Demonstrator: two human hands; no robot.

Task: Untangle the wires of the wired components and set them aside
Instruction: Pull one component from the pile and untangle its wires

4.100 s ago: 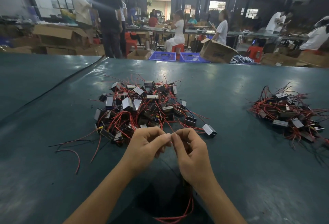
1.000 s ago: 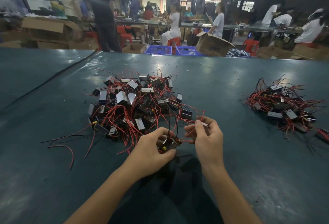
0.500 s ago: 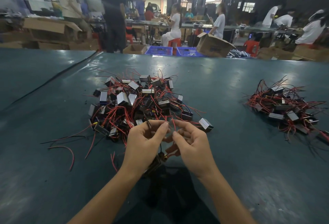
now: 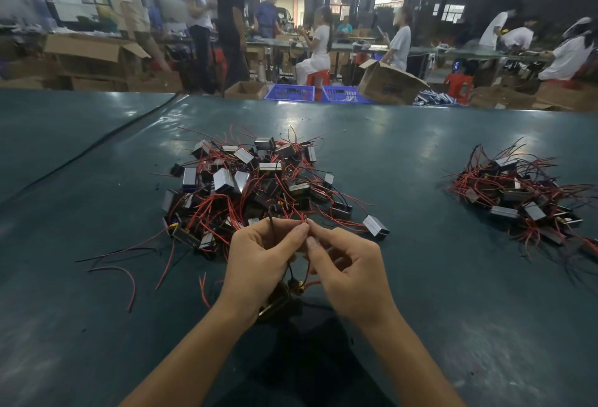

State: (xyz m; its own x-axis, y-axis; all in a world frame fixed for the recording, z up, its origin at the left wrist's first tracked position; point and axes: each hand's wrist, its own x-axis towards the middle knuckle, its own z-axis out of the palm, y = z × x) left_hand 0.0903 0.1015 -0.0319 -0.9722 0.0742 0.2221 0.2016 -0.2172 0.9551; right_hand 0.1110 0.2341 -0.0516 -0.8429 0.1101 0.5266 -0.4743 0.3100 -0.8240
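left hand [image 4: 259, 264]: raised at the near edge of the tangled pile [image 4: 252, 186], fingers [image 4: 296, 235] curled, thumb and forefinger pinching the wires [image 4: 304, 223] of one component [image 4: 278, 304]. i log it as gripping.

right hand [image 4: 349, 274]: just beside the left, fingertips nearly touching it, thumb and forefinger pinching the same wires a little lower. the other fingers are loosely curled.

component: small dark box, hanging below and between the two hands, close to the left wrist, over the surface [image 4: 97, 325]. i cannot tell whether it touches the surface. red and dark leads run up from it to the pinch.

tangled pile: silver-and-black boxes knotted in red wire, centre of the surface, just beyond the hands.

lone component [image 4: 375, 228]: silver box lying at the pile's right edge.

second pile [image 4: 517, 193]: same parts, well apart at the far right.

loose red wire [image 4: 126, 277]: curved, lying alone left of the hands.

background: blue crates [image 4: 289, 93], open cardboard box [image 4: 388, 83], and people seated and standing, all blurred.
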